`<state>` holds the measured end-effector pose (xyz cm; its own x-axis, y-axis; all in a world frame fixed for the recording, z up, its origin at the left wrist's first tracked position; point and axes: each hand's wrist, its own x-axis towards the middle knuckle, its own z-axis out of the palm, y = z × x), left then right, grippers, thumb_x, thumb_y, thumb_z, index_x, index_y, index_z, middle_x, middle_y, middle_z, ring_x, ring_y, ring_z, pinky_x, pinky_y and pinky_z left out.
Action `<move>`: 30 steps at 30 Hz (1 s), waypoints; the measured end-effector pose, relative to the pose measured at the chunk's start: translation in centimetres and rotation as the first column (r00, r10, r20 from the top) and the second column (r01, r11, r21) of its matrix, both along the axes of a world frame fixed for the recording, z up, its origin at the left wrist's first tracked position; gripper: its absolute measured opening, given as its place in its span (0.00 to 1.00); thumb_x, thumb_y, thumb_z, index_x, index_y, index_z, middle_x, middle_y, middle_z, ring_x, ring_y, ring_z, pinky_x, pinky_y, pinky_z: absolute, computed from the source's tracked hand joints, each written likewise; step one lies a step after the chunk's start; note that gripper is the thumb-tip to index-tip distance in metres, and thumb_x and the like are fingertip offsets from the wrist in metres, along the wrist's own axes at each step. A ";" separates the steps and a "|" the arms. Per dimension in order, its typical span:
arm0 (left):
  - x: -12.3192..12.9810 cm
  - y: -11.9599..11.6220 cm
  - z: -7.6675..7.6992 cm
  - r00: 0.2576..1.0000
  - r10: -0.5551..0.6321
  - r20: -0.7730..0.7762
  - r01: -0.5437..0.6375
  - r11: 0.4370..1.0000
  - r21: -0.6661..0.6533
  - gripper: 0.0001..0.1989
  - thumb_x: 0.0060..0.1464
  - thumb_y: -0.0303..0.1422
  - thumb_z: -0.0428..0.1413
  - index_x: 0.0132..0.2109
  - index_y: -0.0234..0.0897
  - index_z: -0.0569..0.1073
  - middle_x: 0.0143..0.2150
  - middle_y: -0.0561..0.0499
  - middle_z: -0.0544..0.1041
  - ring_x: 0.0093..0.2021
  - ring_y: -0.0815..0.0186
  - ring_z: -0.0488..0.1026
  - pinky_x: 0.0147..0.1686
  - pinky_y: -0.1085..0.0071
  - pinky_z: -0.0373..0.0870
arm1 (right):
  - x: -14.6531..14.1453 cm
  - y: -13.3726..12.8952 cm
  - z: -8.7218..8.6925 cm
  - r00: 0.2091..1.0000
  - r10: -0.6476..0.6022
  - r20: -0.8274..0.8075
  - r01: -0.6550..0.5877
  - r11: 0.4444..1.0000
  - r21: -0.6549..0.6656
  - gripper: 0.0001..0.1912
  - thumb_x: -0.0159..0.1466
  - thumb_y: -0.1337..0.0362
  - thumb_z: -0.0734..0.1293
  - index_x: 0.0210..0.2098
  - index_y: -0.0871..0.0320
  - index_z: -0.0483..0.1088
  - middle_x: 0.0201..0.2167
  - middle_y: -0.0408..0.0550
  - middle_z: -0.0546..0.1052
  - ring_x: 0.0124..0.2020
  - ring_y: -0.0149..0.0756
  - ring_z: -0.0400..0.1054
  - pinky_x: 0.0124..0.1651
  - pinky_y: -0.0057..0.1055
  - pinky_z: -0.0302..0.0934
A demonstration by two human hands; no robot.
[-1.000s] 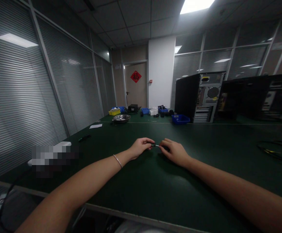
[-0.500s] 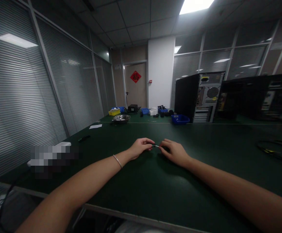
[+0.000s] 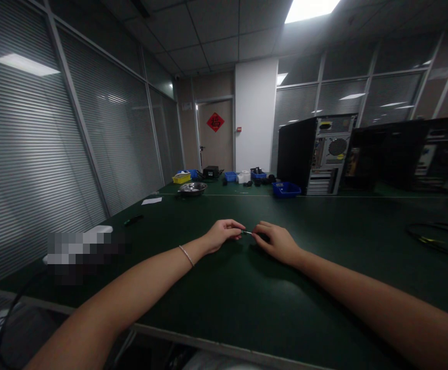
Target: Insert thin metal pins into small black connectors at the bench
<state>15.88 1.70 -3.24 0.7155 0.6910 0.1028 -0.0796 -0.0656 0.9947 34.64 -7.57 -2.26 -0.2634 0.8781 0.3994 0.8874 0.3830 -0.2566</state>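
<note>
From afar I watch the left hand (image 3: 219, 237) and right hand (image 3: 280, 241) pinch opposite ends of a rod (image 3: 248, 233) between them; a slackened pinch could drop it. Beyond the rod, leftward, sits a bowl (image 3: 193, 189).

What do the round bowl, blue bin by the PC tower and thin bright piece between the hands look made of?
Round bowl: likely polished metal; silvery, with bright highlights.
Blue bin: probably moulded plastic; evenly coloured, smooth-looking walls.
Thin bright piece between left hand and right hand: perhaps metal, given its pale glint, but too small to be sure.
</note>
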 end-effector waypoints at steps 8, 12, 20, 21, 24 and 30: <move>0.0 0.2 -0.1 1.000 -0.017 0.011 0.017 1.000 -0.026 0.12 0.42 0.27 0.60 0.38 0.29 0.73 0.31 0.48 0.73 0.30 0.71 0.69 0.35 0.72 0.64 | 0.0 0.1 -0.2 1.000 0.013 0.008 -0.014 1.000 0.024 0.12 0.63 0.59 0.56 0.37 0.55 0.69 0.33 0.45 0.70 0.30 0.30 0.64 0.34 0.26 0.56; -0.1 0.2 -0.1 0.999 -0.031 0.014 0.031 0.999 -0.038 0.12 0.42 0.28 0.60 0.38 0.29 0.73 0.32 0.47 0.73 0.31 0.71 0.69 0.36 0.71 0.64 | 0.0 0.1 -0.2 1.000 0.025 -0.001 -0.025 0.999 0.020 0.12 0.63 0.59 0.56 0.37 0.55 0.69 0.33 0.45 0.70 0.30 0.31 0.64 0.34 0.26 0.56; -0.4 0.4 0.0 0.997 -0.070 0.012 0.070 0.996 -0.054 0.13 0.43 0.29 0.60 0.39 0.30 0.73 0.34 0.47 0.73 0.32 0.71 0.69 0.37 0.70 0.64 | 0.0 0.0 0.0 0.999 0.039 -0.018 -0.038 0.999 0.013 0.12 0.63 0.59 0.57 0.36 0.55 0.69 0.33 0.45 0.70 0.30 0.30 0.64 0.34 0.26 0.57; -0.4 0.4 0.0 0.997 -0.075 0.015 0.075 0.996 -0.055 0.13 0.43 0.28 0.60 0.39 0.30 0.73 0.34 0.47 0.73 0.32 0.71 0.69 0.37 0.70 0.64 | 0.0 0.0 0.0 0.999 0.043 -0.019 -0.043 0.999 0.017 0.12 0.63 0.59 0.57 0.36 0.55 0.69 0.33 0.45 0.70 0.30 0.31 0.64 0.34 0.26 0.57; -0.4 0.4 0.0 0.996 -0.089 0.020 0.090 0.994 -0.060 0.12 0.44 0.28 0.59 0.39 0.30 0.73 0.34 0.46 0.73 0.32 0.70 0.69 0.37 0.70 0.64 | 0.0 0.0 -0.1 0.998 0.053 -0.025 -0.053 0.998 0.022 0.12 0.63 0.59 0.57 0.36 0.55 0.69 0.33 0.45 0.70 0.30 0.31 0.64 0.34 0.27 0.57; -0.5 0.4 0.0 0.996 -0.089 0.022 0.091 0.994 -0.058 0.12 0.44 0.28 0.59 0.39 0.30 0.73 0.34 0.46 0.73 0.33 0.70 0.69 0.37 0.70 0.64 | 0.1 0.1 -0.2 0.998 0.054 -0.031 -0.054 0.998 0.019 0.12 0.63 0.59 0.57 0.36 0.55 0.69 0.33 0.45 0.70 0.30 0.31 0.64 0.34 0.27 0.57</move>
